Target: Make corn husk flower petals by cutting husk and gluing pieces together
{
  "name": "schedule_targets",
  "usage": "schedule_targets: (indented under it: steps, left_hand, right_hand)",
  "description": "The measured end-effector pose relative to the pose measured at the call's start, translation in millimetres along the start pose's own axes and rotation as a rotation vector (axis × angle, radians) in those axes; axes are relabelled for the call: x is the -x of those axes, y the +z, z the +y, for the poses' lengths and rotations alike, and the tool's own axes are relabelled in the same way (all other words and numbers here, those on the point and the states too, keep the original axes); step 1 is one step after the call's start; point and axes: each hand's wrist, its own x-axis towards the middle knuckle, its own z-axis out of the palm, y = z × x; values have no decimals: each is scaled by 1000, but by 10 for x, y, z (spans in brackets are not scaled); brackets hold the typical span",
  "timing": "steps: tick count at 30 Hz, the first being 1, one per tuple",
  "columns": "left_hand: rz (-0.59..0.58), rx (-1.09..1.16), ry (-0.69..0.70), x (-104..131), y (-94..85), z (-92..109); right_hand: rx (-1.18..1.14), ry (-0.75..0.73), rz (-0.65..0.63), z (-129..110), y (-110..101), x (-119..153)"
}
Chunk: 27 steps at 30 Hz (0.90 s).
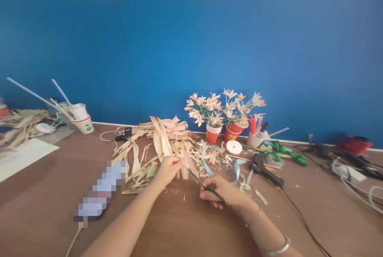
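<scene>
Over the middle of the table, my left hand (171, 170) pinches a pale piece of dried corn husk (185, 158) between thumb and fingers. My right hand (219, 191) is closed round the handles of a pair of dark scissors (196, 177). The blades point up and left and meet the lower part of the husk piece; whether they are parted cannot be made out. Behind my hands lies a heap of dried corn husks (163, 137), with small trimmings (209, 155) to its right.
Flowers (211, 107) stand in red paper cups (213, 134) by the blue partition (161, 57). A hot glue gun (266, 171) with its cord lies right, near a ribbon roll (233, 147) and green tape (281, 150). A blurred-out device (100, 193) with a cable lies left, below white cups (83, 123).
</scene>
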Motion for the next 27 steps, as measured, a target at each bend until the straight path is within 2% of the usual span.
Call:
schedule_targets:
  steps: [3, 5, 18, 27]
  left_hand:
    - [103, 34, 14, -8, 5, 21]
    - [129, 102, -11, -10, 17, 26]
    - [149, 225, -88, 5, 107, -47]
    - [156, 246, -109, -1, 112, -53]
  right_hand:
    - [12, 19, 1, -15, 7, 16]
    - [29, 18, 7, -22, 11, 22]
    - [120, -16, 19, 36, 49, -29]
    - [118, 12, 36, -21, 56, -11]
